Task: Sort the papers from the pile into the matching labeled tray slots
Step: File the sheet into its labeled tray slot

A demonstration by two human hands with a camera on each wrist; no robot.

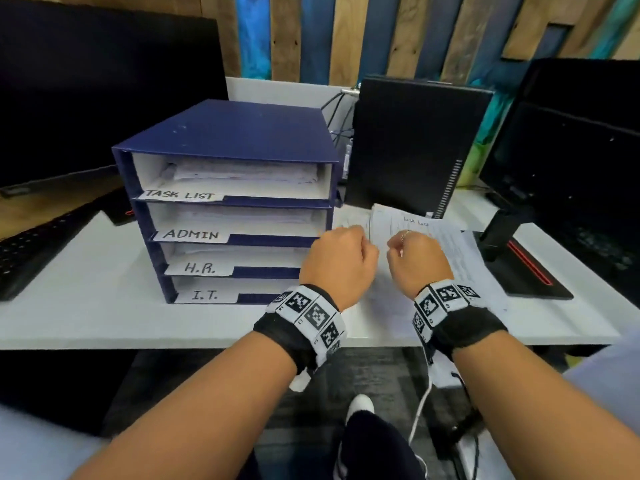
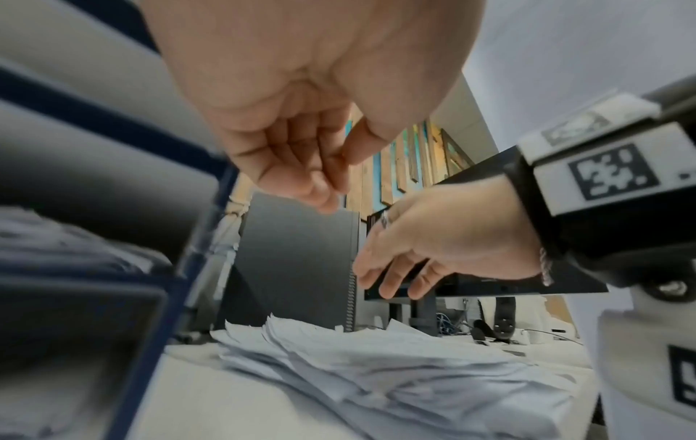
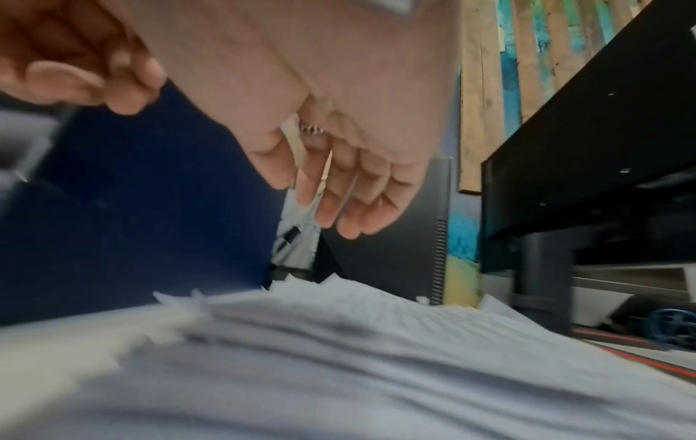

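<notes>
Paper pile [image 1: 446, 251] is hovered over by left hand [image 1: 341, 263] and right hand [image 1: 417, 261], fingers loosely curled, nothing pinched; only the top "Task List" sheet [image 1: 417, 224] should be peeled by a corner, then matched to the TASK LIST slot [image 1: 242, 178].

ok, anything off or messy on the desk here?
Only the paper pile: it lies askew to the right of the tray stack, sheets fanned with ragged, staggered edges. Left hand and right hand hover above it, holding nothing. No spills or damage visible.
</notes>
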